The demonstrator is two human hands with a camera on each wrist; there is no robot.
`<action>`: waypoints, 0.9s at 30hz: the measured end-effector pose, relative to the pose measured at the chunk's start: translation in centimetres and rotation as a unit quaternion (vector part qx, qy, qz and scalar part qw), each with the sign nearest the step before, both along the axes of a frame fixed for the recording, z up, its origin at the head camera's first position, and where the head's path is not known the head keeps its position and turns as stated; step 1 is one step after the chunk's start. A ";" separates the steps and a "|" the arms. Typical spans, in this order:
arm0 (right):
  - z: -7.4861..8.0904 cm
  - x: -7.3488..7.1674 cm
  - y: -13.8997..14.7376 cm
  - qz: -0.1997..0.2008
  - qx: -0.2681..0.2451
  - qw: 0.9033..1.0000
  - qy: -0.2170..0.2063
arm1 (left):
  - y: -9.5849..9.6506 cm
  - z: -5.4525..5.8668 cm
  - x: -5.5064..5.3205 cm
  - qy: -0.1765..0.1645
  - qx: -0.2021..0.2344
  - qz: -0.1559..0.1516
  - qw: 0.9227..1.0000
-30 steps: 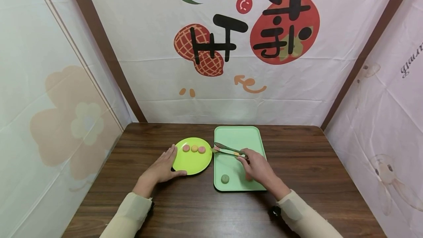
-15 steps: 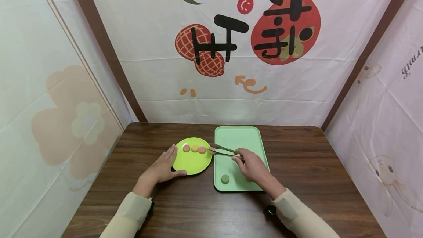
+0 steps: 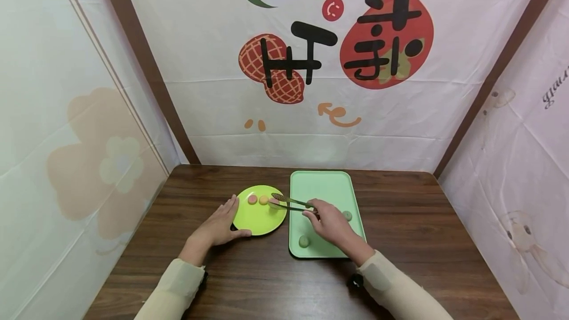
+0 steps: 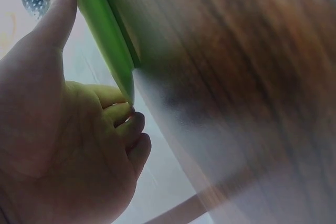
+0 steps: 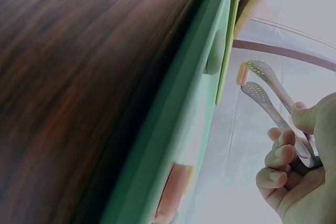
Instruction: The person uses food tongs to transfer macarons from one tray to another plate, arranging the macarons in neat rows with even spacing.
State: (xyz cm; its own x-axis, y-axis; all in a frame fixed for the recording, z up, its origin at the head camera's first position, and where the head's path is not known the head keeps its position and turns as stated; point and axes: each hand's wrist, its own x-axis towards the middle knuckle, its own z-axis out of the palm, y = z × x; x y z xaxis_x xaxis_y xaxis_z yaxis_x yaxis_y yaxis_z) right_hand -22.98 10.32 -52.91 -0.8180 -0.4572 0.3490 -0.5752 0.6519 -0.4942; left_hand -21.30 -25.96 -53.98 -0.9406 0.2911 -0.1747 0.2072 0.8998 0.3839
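My left hand [image 3: 219, 225] rests against the left rim of a lime-green plate [image 3: 258, 223], fingers fairly straight, thumb along the front edge. The left wrist view shows its fingertips and thumb [image 4: 55, 19] at the rim. On the plate lie a pink macaron [image 3: 252, 200] and a yellow macaron [image 3: 264, 200] in a row. My right hand [image 3: 331, 223] grips metal tongs [image 3: 280, 197] with perforated tips. In the right wrist view the tips stand around a pink-and-yellow macaron [image 5: 242, 74]. In the head view they overlap pink at the right of the row.
A mint-green tray [image 3: 317, 184] lies right of the plate, with a green macaron [image 3: 304, 241] at its front left and another green macaron [image 3: 347, 216] at right. A pink macaron [image 5: 173, 192] shows on it in the right wrist view. Both stand on a brown wooden table [image 3: 409, 221].
My right hand and the tongs have moved left, from over the tray to over the plate's right part, carrying a pink macaron. The left hand stays at the plate's rim.
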 end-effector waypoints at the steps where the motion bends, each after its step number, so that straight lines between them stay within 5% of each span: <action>1: 0.0 0.0 -0.2 0.003 0.001 1.000 0.002 | 0.0 0.0 0.0 -0.001 -0.001 0.000 1.000; 27: -0.1 -0.7 -4.4 0.055 0.028 0.998 -0.011 | -0.1 0.0 -0.2 0.005 -0.002 -0.007 1.000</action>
State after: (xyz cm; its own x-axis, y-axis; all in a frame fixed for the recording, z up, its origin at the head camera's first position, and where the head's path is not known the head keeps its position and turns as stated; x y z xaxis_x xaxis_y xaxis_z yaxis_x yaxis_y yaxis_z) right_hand -23.68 5.95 -52.99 -0.7689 -0.5631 0.3028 -0.6343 0.6127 -0.4715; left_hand -21.54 -26.02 -54.01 -0.9382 0.3036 -0.1661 0.2235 0.8980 0.3789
